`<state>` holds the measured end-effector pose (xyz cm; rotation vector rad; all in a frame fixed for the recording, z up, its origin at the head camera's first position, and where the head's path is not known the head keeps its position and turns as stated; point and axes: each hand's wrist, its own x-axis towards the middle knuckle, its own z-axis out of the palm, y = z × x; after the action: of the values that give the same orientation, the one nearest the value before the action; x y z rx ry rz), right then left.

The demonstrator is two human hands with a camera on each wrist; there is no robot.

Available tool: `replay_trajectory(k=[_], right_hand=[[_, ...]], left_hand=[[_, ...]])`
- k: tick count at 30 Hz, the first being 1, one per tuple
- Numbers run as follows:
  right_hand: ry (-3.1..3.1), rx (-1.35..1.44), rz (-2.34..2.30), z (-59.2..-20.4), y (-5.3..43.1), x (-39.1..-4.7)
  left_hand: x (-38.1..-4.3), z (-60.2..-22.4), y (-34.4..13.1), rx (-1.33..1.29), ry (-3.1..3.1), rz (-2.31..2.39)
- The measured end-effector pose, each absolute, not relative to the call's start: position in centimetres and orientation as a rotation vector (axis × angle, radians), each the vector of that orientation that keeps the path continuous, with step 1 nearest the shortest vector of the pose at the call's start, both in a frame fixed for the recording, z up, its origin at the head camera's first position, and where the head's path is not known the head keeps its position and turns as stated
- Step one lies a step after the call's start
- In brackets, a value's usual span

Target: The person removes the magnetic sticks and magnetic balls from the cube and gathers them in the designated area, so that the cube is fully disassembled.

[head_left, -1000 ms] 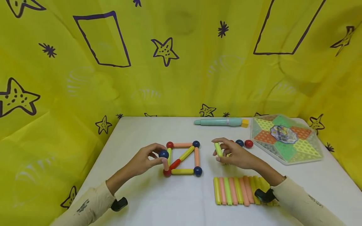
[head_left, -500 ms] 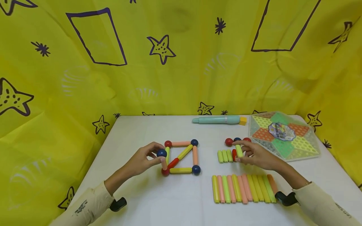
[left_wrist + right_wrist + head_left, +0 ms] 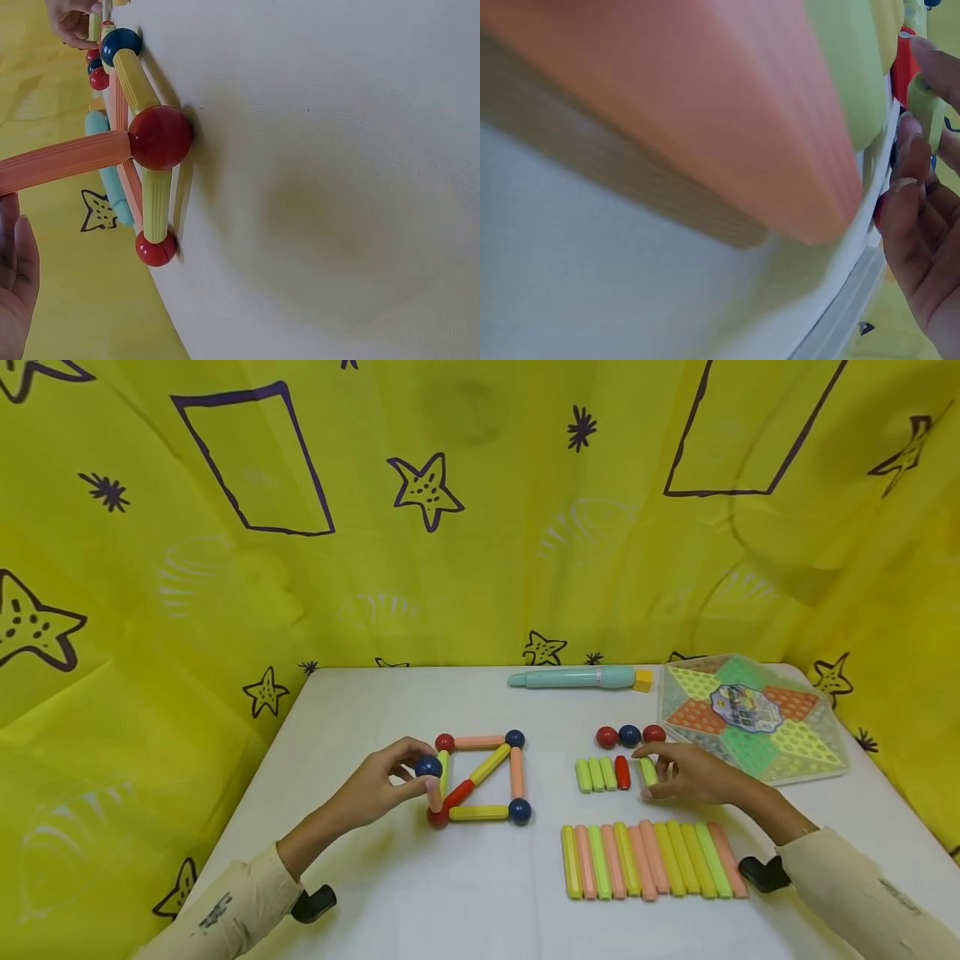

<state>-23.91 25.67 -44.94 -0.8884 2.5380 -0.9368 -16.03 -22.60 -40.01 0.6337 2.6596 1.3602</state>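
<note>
My left hand [image 3: 390, 777] holds a blue ball [image 3: 428, 766] on top of a salmon rod [image 3: 67, 159] that stands up from a red corner ball [image 3: 160, 137]. Below is a square frame of rods and balls lying on the table, with a yellow side rod [image 3: 480, 812] and a blue corner ball [image 3: 520, 811]. A yellow and red diagonal [image 3: 489, 765] crosses it. Between thumb and fingers, my right hand [image 3: 693, 771] pinches a short light green rod [image 3: 648, 771], at the right end of a row of short rods including a red one [image 3: 622, 772].
Loose red and blue balls [image 3: 629, 736] line up behind the short rods. Nearer the front lies a row of long rods [image 3: 648, 862] in yellow, salmon and green. A patterned hexagonal box [image 3: 750, 718] and a teal pen-like tool [image 3: 577, 677] lie at the back of the white table.
My right hand has carried the short green rod rightward, past the red short rod, and lowered it at the row's end. My left hand stays at the blue ball.
</note>
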Motion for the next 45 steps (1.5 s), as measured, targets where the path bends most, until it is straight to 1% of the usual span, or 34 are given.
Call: replay_trajectory(k=[8,21,30,39,45], right_hand=[[2.495,-0.903,-0.859,-44.9,25.2,-24.4],[2.433,-0.813,-0.809,-44.8,24.8,-24.8],[2.437,-0.788,-0.779,-44.5,24.3,-24.5],[2.437,-0.845,-0.839,-44.1,24.6,-24.0],[2.403,-0.771,-0.916,-43.8,25.1,-23.3]], left_hand=[[-16.1,-40.1,-22.7,0.640,2.654,1.366],[-16.0,-40.0,-22.5,0.620,2.650,1.358],[-15.9,-40.0,-22.5,0.636,2.649,1.358],[-16.0,-39.9,-22.5,0.615,2.665,1.344],[-16.1,-40.3,-22.7,0.630,2.642,1.347]])
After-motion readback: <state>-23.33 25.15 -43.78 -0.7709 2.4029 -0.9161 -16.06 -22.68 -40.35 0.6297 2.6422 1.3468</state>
